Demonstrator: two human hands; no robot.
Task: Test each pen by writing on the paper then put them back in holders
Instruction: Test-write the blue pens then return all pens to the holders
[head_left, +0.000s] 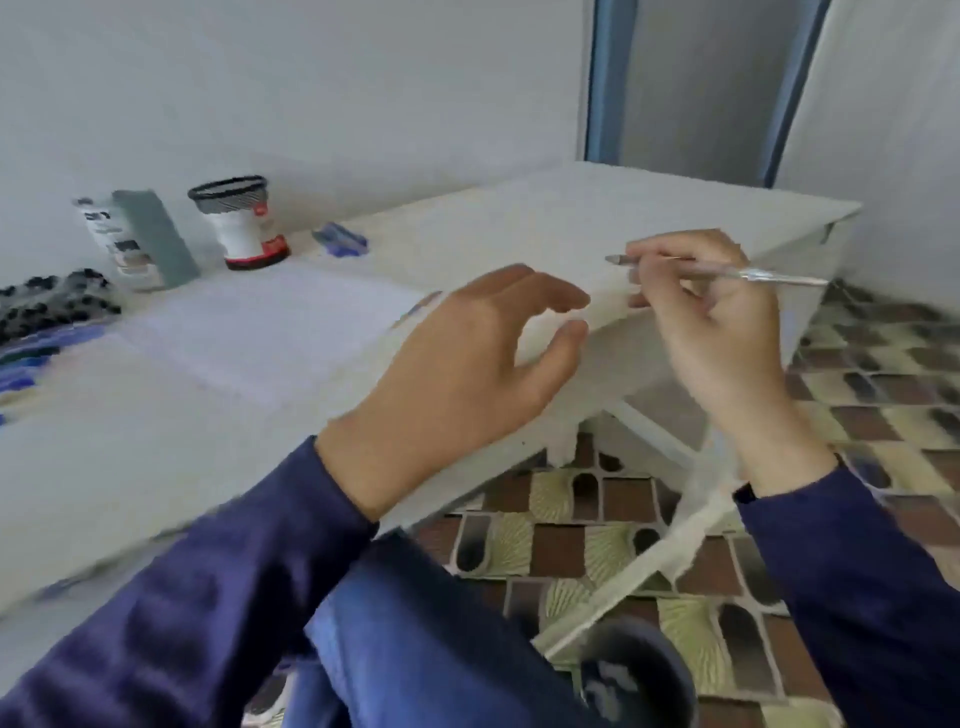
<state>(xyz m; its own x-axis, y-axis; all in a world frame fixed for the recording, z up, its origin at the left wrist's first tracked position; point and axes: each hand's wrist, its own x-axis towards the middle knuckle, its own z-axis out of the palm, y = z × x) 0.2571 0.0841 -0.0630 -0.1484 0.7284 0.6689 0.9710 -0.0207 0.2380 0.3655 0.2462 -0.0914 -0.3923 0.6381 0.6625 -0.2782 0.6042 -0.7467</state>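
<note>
Head view, single moment; picture soft with motion blur.

Right hand (717, 322): pinches a clear-barrelled pen (769, 275) between thumb and curled fingers, palm side toward the camera. The hand is raised in the air over the right edge of the white table (571, 223), not resting on it.

Pen: long axis lies nearly level across the view, sloping slightly down to the right. Its grey tapered end points left, toward the left hand, and sticks out past the fingers. Its shiny end points right, out beyond the table's right edge and over the patterned tile floor (883, 374). The pen touches neither table nor paper.

Left hand (467, 374): holds nothing. Fingers are loosely curved and spread from the thumb, back of hand up, over the table near its front right corner. I cannot tell whether it touches the table.

Paper (270, 332): white sheet lying flat, middle-left of the table, well apart from the pen.

Holder (236, 223): black mesh cup on a white-and-red base, upright near the table's back edge. Its contents are not visible. A box (137, 239) stands just left of it, and blue pens (340, 241) lie to its right.
</note>
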